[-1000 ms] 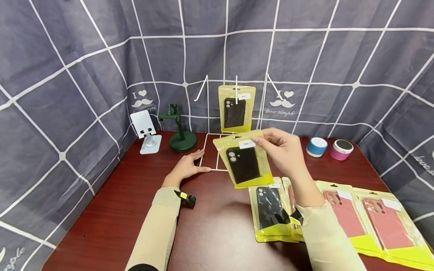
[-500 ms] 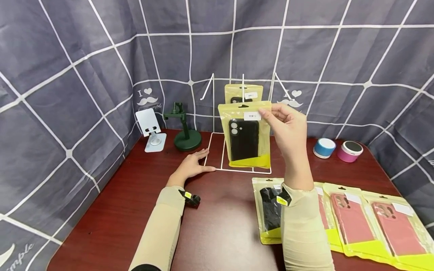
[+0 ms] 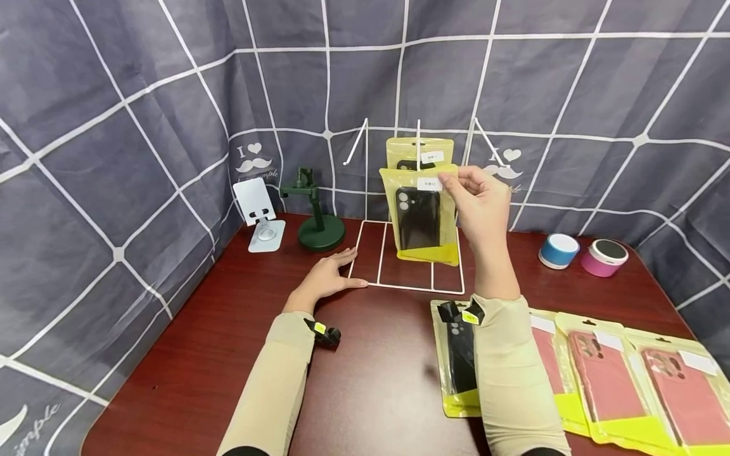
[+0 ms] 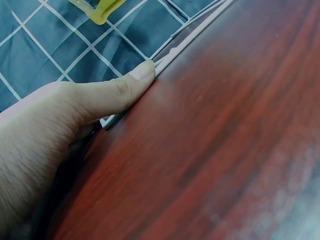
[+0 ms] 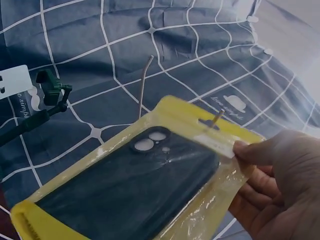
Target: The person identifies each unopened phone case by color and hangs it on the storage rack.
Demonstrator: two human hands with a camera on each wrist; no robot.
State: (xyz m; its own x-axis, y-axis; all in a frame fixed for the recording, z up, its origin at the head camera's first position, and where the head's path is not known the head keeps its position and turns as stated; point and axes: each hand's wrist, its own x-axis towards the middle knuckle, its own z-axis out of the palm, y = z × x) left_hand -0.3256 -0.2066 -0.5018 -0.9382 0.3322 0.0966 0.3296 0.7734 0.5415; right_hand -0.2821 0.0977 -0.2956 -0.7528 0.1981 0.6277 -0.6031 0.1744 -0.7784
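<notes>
My right hand (image 3: 483,202) pinches the top right edge of a yellow clear-fronted pack holding a black phone case (image 3: 418,218). It hangs upright before the rack's middle prong (image 3: 419,140). In the right wrist view, that prong's tip (image 5: 220,115) pokes out at the pack's hang hole. Behind it, largely covered, another black phone case pack (image 3: 396,150) is on the same prong. My left hand (image 3: 324,277) rests at the front left corner of the white wire rack (image 3: 419,289), fingers spread, the thumb (image 4: 117,92) on the wire.
Several packs lie at the right: one black phone case pack (image 3: 461,354), partly under my right forearm, and pink phone case packs (image 3: 610,377). Two small speakers (image 3: 559,251) stand behind them. A green stand (image 3: 321,232) and a white phone stand (image 3: 266,234) are at the back left.
My right hand has lifted the black phone case pack up and back to the middle prong, bringing it upright. The left hand stays on the rack's corner.
</notes>
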